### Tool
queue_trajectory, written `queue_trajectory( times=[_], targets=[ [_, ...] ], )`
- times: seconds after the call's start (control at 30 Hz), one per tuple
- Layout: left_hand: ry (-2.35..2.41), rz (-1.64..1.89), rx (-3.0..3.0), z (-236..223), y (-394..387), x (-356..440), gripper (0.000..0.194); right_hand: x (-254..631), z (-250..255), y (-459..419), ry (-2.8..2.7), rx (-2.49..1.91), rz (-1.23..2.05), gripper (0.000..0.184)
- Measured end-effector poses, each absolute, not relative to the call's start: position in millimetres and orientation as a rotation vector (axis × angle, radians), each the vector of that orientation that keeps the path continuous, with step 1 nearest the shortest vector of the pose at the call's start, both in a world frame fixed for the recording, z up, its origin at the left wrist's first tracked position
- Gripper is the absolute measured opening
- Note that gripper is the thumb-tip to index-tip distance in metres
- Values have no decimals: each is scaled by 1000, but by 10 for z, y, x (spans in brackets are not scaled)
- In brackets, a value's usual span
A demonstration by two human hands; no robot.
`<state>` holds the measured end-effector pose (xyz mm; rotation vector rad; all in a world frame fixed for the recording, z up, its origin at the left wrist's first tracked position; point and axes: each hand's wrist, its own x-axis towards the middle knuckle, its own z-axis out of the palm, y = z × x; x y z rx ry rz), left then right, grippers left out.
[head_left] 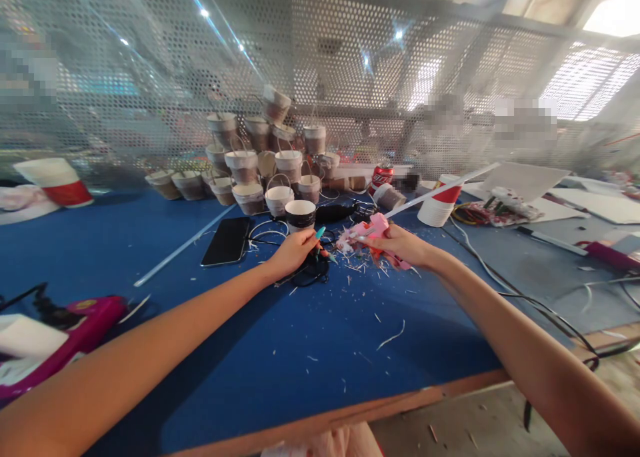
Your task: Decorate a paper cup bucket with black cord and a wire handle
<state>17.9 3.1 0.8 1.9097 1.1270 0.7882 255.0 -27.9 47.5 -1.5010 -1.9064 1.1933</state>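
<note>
While right fingers (381, 243) wrap a pink glue gun (379, 225) (probably for steadiness), left fingers (305, 238) curl mid-frame; any hold unclear.

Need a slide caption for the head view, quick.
Right hand grips a pink glue gun; left hand near a cup on a blue table.

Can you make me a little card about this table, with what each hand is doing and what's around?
Left hand: fingers together near a black-and-white cup; what they hold is unclear
Right hand: gripping a pink tool, probably a glue gun
Tabletop: blue
Left of hands: dark phone
Farther back: piled little buckets, red can
</note>
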Motion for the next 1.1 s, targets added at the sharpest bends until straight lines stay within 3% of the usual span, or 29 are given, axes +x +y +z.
queue_trajectory(
  times=[0.23, 0.9, 1.1],
  targets=[
    [1139, 788, 1914, 3, 41, 178, 24, 2545, 516, -296, -1925, -1524, 1205, 34],
    [1148, 781, 1922, 10, 34, 181, 22, 2587, 431, -230, -1938, -1549, 1157, 45],
    [1136, 783, 1916, 18, 35, 180, 24, 2577, 459, -256, -1933, -1513, 1186, 40]
  ],
)
